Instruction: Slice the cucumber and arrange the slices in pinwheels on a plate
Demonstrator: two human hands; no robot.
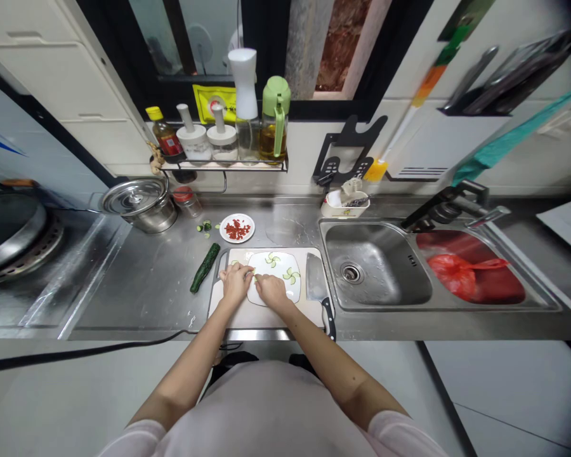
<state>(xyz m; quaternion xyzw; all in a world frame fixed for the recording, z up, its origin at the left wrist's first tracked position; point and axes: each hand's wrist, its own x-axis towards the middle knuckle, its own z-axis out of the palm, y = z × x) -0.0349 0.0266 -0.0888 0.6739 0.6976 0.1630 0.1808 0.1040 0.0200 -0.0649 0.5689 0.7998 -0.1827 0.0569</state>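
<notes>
A white square plate (285, 262) lies on a pale cutting board (228, 311) on the steel counter. Two small fans of cucumber slices (291, 275) sit on the plate. My left hand (235, 282) and my right hand (270, 291) meet at the plate's near left corner, fingers pinched together over a small green piece I cannot make out clearly. A cleaver (316, 279) rests on the board's right side, handle toward me. A whole cucumber piece (204, 267) lies on the counter left of the board.
A small dish of red bits (236, 228) and cucumber ends (205, 226) sit behind the board. A lidded steel pot (139, 202) stands at left, a stove (14, 238) beyond it. The sink (375, 273) is right, with a red basin (471, 276). Bottles fill a shelf (226, 166).
</notes>
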